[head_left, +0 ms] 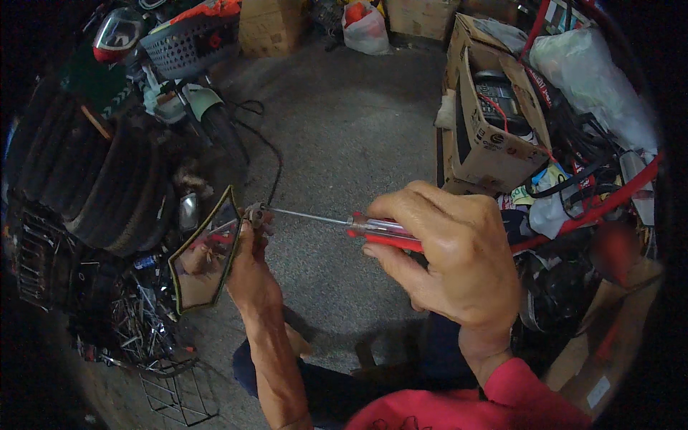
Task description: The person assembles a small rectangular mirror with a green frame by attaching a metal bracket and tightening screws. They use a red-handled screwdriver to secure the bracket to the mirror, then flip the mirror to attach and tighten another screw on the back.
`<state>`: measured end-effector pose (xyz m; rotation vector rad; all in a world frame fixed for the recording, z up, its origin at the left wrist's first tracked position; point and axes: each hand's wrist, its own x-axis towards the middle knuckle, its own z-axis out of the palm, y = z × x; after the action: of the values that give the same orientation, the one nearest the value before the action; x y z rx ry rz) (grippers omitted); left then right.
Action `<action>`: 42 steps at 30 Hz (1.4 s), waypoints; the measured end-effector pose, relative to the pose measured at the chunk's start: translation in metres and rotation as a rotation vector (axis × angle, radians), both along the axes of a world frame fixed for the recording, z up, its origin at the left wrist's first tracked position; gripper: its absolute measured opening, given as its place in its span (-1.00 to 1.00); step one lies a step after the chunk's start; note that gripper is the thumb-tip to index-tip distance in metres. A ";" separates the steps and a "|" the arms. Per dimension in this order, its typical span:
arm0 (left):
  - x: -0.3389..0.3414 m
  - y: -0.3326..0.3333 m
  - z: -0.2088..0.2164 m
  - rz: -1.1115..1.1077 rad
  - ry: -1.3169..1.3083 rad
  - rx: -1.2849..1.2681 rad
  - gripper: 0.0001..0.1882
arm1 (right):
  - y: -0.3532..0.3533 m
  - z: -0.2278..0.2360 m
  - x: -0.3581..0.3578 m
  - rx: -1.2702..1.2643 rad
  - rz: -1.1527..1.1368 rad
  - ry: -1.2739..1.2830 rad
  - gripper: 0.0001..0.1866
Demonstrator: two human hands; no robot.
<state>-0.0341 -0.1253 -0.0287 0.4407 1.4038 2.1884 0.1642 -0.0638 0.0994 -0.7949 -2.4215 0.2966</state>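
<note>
My right hand [451,251] grips a screwdriver [387,233] by its red and clear handle. Its thin metal shaft points left, with the tip at a small grey clamp-like mount [256,212] near my left fingers. In my left hand [251,265] is an angular rear-view mirror [208,258] with a dark, yellowish-edged rim, its glass side showing a reflection of a hand. The mount sits beside the mirror at my fingertips; how the two join is hidden by my fingers.
Stacked tyres [93,179] stand at the left, above a heap of loose metal tools [136,322]. A wire rack [179,394] lies below them. At the right, an open cardboard box [494,154] holds a dark device, beside a red-framed rack [631,190]. A black cable [269,147] crosses the floor.
</note>
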 end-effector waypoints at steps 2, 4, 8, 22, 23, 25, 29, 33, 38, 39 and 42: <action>-0.001 -0.002 -0.001 -0.004 0.003 0.042 -0.80 | -0.001 0.000 0.000 0.000 0.008 -0.022 -0.72; -0.001 -0.003 -0.001 -0.018 0.030 0.075 -0.80 | 0.001 0.000 0.001 0.016 0.022 -0.001 -0.73; -0.001 -0.003 -0.003 0.003 0.055 0.073 -0.81 | 0.006 -0.003 0.002 -0.042 0.047 0.036 -0.79; -0.002 -0.003 -0.002 -0.017 0.125 0.035 -0.74 | 0.008 -0.008 0.002 -0.165 -0.014 0.063 -0.75; -0.003 -0.003 -0.001 0.015 0.057 0.044 -0.73 | 0.006 -0.006 0.000 -0.158 -0.003 0.072 -0.77; -0.004 -0.002 -0.001 0.077 -0.081 0.061 -0.70 | 0.004 -0.001 -0.001 -0.095 0.023 0.062 -0.82; -0.014 -0.004 -0.009 0.055 -0.165 0.093 -0.71 | -0.005 0.003 0.000 -0.038 0.008 0.129 -0.81; -0.015 -0.005 -0.008 0.065 -0.231 0.093 -0.72 | -0.012 0.003 -0.001 -0.180 -0.027 0.226 -0.79; -0.019 -0.011 -0.013 0.061 -0.198 0.129 -0.74 | -0.010 -0.002 -0.012 -0.112 0.083 0.109 -0.77; -0.018 -0.011 -0.013 0.052 -0.189 0.140 -0.74 | -0.010 -0.003 -0.014 -0.112 0.090 0.111 -0.76; -0.018 -0.010 -0.013 0.037 -0.188 0.132 -0.74 | -0.011 -0.004 -0.016 -0.106 0.104 0.105 -0.75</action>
<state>-0.0519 -0.1353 -0.0419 0.2485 1.1810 2.2948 0.1481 -0.0748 0.0951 -0.6821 -2.3681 0.4986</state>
